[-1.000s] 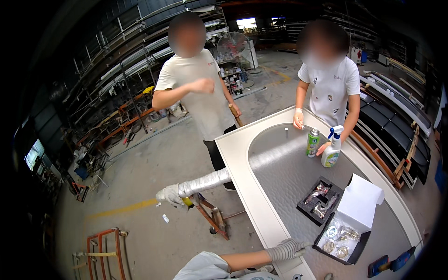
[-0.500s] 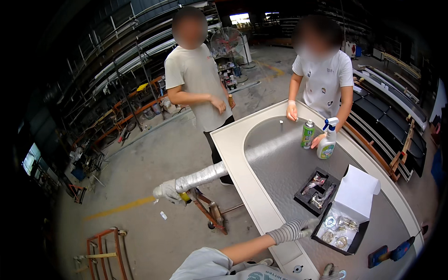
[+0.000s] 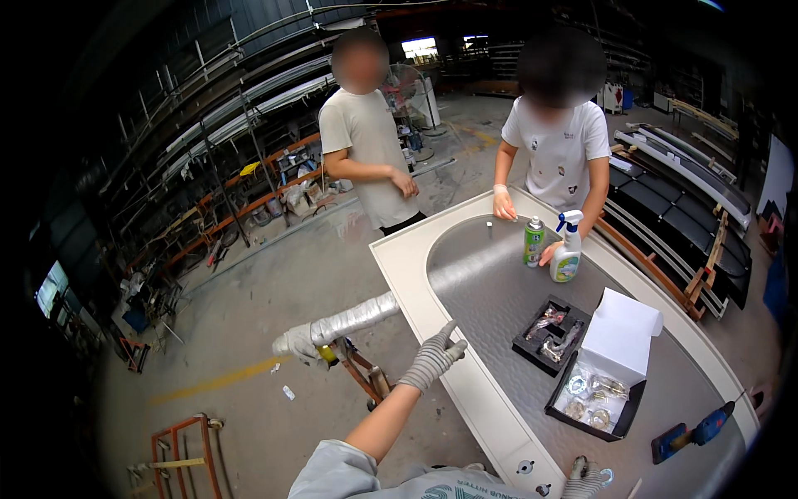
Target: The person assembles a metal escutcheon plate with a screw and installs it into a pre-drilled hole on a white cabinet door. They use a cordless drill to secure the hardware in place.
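Several storage racks (image 3: 249, 108): long metal lengths fill them on the left; the upper ends sink into shadow and the fisheye's black rim.
Framed panel (image 3: 478, 391): lies flat with a cream surround and grey textured glass; its lower end is cut off by the picture's edge.
Co-workers: one in a plain pale shirt (image 3: 357, 133) stands beyond the left edge, one in a printed white shirt (image 3: 557, 154) at the far end; both heads are blurred.
Wrapped beam (image 3: 357, 318): runs beneath the panel, only a pale band through the glass; the forearm hides part of its orange stand (image 3: 374, 384).
White-lidded box (image 3: 619, 333): open on the glass; plastic bags blur the round parts inside.
Black foam tray (image 3: 532, 356): just beside the box, its bagged metal parts hard to make out.
Blue drill (image 3: 711, 428): on its side near the right edge.
Spray bottle (image 3: 567, 259): upright, partly covering a co-worker's hand.
Green can (image 3: 534, 243): upright beside the bottle.
Left hand (image 3: 432, 359): striped glove, over the panel's left edge, loosely open with two digits spread, nothing visible in it; contact with the frame cannot be told.
Right hand (image 3: 584, 480): gloved, cut off at the bottom above the panel; whether it grips anything cannot be told.
Pale blue ring (image 3: 608, 475): just beside the right fingers, too small to identify.
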Available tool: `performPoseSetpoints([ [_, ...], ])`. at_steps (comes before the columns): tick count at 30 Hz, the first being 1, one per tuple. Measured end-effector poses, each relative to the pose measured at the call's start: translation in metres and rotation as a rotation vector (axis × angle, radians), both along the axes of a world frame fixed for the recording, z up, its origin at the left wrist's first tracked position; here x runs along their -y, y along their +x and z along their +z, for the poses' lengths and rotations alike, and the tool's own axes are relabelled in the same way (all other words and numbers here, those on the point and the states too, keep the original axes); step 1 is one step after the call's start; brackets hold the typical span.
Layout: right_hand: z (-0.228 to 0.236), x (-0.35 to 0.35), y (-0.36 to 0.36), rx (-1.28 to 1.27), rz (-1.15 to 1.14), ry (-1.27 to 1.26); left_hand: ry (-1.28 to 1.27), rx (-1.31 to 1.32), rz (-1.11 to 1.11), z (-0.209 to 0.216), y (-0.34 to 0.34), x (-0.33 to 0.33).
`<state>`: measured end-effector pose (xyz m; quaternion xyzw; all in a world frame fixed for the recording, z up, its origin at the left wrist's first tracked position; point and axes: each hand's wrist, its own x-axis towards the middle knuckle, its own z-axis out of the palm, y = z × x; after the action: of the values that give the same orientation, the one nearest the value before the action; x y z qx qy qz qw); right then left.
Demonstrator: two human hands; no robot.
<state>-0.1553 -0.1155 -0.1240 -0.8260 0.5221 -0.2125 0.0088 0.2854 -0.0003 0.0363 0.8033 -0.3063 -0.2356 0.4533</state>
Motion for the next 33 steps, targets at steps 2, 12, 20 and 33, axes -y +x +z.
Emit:
performPoseSetpoints([
  [2,-0.023,0.008,0.007,0.417,-0.034,0.119,-0.072,-0.003,0.041,-0.002,0.001,-0.001],
  [12,0.009,-0.002,0.007,0.478,-0.089,0.353,0.226,-0.163,-0.585,-0.123,-0.166,-0.038],
  [20,0.011,0.011,0.007,0.130,0.033,0.162,0.245,0.144,-0.955,-0.090,-0.229,-0.002],
  [33,0.203,-0.027,0.178,-0.063,1.318,0.992,0.139,0.314,-1.898,-0.082,-0.376,0.039],
])
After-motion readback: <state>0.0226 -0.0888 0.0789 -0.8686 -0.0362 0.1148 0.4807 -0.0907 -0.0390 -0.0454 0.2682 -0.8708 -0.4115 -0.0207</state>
